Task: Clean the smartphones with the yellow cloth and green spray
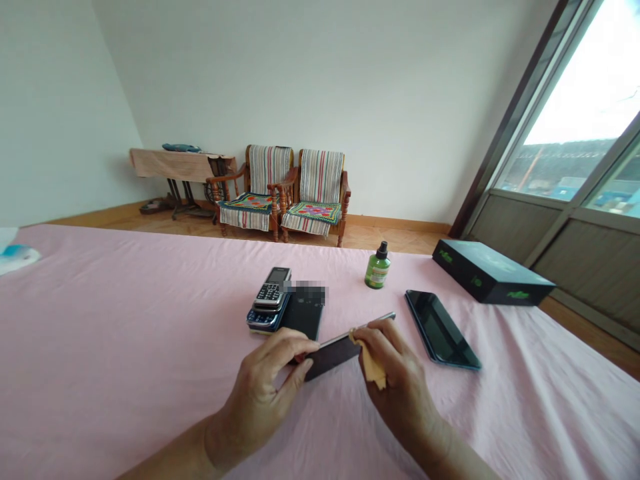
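Note:
A slim dark smartphone [333, 355] is tilted on its long side above the pink cloth. My left hand [265, 390] pinches its left end between thumb and fingers. Closed around a small yellow cloth [373, 368], my right hand [395, 367] presses it on the phone's upper edge near the right end. Behind my left hand lie a keypad phone [273, 287], stacked on a blue phone [263, 321], and a flat black device [306, 310]. To the right of my right hand, a larger dark smartphone [443, 328] rests flat, screen up.
A green spray bottle [377, 268] stands upright behind the phones. At the right back sits a black box [493, 270]. The pink cloth [150, 347] has wrinkles. Beyond its far edge are two wooden chairs [320, 180] and a covered sewing table [170, 163].

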Available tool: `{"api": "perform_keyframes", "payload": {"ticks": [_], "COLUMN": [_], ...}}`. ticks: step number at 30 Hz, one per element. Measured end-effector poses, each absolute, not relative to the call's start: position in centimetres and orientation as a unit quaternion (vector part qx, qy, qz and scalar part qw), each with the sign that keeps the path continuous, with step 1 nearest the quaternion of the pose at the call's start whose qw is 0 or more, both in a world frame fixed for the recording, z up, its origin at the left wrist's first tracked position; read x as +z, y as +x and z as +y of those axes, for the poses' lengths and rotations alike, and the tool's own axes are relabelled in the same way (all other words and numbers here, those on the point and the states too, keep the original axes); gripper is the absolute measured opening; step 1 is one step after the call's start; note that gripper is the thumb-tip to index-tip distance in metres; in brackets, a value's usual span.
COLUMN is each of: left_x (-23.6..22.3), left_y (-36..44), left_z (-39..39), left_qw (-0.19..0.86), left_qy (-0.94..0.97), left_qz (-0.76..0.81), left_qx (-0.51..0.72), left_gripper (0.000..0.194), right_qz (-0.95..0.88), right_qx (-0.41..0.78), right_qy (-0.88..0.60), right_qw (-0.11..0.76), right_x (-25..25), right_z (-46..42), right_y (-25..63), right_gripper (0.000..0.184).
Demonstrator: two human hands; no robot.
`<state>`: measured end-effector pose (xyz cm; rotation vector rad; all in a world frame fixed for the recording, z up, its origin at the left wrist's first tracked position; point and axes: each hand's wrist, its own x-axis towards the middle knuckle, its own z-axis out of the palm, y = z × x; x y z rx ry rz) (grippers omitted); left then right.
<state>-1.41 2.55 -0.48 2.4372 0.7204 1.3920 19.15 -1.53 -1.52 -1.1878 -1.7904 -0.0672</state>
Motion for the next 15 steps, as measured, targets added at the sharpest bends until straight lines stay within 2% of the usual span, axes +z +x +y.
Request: {"api": "perform_keyframes", "payload": {"ticks": [8,15], "left_x": [-0.4,-0.8], "left_y": [-2.7,-2.7], "left_z": [3.9,3.6], "left_qw": [0.115,0.098], "left_qy": [0.838,0.839], "left_qz": [0.271,0.267], "left_qx": [0.459,0.464], "left_gripper": [0.019,0.022], "right_qz": [-0.682,-0.684], "right_qx": [-0.071,-0.041], "right_qy": [-0.562,-0.515], "right_qw": [0.463,0.516], "right_x": [-2.0,-1.2], "right_z": [-0.4,-1.1], "right_y": [22.5,21.1], "right_gripper": [0.027,0.035]}}
